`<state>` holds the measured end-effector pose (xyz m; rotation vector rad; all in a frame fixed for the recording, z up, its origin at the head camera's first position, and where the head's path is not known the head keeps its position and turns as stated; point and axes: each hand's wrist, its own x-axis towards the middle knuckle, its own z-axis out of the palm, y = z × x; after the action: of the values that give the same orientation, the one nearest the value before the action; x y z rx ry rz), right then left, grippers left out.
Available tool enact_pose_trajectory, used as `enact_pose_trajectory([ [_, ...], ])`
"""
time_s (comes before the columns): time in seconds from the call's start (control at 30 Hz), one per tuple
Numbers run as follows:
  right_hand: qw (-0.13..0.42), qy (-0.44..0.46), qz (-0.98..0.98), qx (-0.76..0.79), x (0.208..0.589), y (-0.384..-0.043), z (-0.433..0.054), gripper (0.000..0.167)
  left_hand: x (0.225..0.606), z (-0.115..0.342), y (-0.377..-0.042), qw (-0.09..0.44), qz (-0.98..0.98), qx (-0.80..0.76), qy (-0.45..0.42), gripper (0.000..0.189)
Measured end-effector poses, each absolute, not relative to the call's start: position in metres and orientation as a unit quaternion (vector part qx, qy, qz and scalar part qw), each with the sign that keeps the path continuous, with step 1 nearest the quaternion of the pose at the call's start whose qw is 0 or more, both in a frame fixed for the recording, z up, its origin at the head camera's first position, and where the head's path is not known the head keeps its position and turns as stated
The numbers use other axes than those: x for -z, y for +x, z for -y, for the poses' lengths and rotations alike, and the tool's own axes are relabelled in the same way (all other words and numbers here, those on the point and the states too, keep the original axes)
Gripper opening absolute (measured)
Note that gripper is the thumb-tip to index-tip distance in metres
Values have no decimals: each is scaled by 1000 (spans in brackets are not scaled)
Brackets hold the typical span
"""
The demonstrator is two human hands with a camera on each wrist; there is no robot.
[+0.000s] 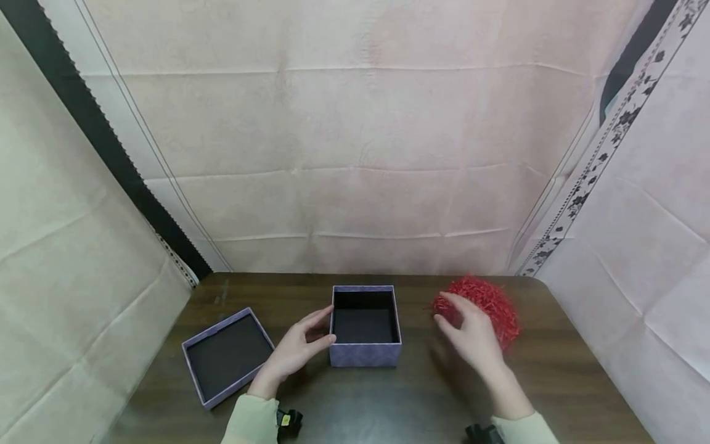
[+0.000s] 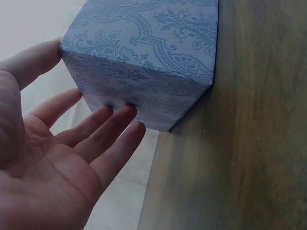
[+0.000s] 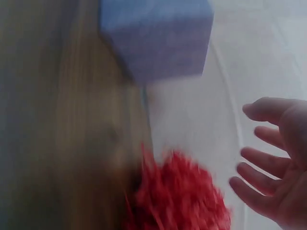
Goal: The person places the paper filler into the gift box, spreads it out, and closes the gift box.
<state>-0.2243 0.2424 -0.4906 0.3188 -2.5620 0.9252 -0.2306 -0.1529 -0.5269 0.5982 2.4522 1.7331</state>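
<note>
A purple-blue patterned box [image 1: 366,356] stands upright on the table without its lid, its dark inside bare. My left hand [image 1: 302,345] is at the box's left side, fingertips touching the patterned wall [image 2: 129,79] and thumb at the near corner, with nothing gripped. To the right lies a round heap of red shredded paper [image 1: 490,305]. My right hand [image 1: 471,333] is over the heap's near left edge in the head view, fingers spread and holding nothing. The right wrist view is blurred; there the red shreds [image 3: 180,196] lie beside the hand's fingers.
The box's lid [image 1: 227,354] lies on the left with its dark inner side up, close to my left wrist. The brown wooden table [image 1: 421,407] ends at a white cloth backdrop [image 1: 360,203], with more cloth on both sides.
</note>
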Motion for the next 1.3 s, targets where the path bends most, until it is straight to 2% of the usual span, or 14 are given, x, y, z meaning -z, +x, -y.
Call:
enact_pose_trajectory([
  [0.13, 188, 106, 944, -250, 484, -238, -272, 66, 525, 153, -229, 46, -799, -568, 192, 66],
  [0.33, 80, 91, 980, -157, 481, -257, -304, 108, 523, 154, -228, 45, -809, -555, 187, 68],
  [0.47, 26, 85, 986, -144, 485, -266, -313, 118, 526, 156, -229, 46, -815, -547, 184, 69],
  [0.6, 6, 80, 986, -147, 492, -271, -315, 115, 529, 158, -230, 52, -814, -548, 185, 72],
  [0.87, 1, 66, 987, -146, 501, -267, -315, 95, 530, 156, -230, 51, -811, -551, 190, 72],
  [1.3, 41, 73, 980, -183, 488, -253, -327, 70, 527, 156, -229, 54, -816, -546, 181, 72],
])
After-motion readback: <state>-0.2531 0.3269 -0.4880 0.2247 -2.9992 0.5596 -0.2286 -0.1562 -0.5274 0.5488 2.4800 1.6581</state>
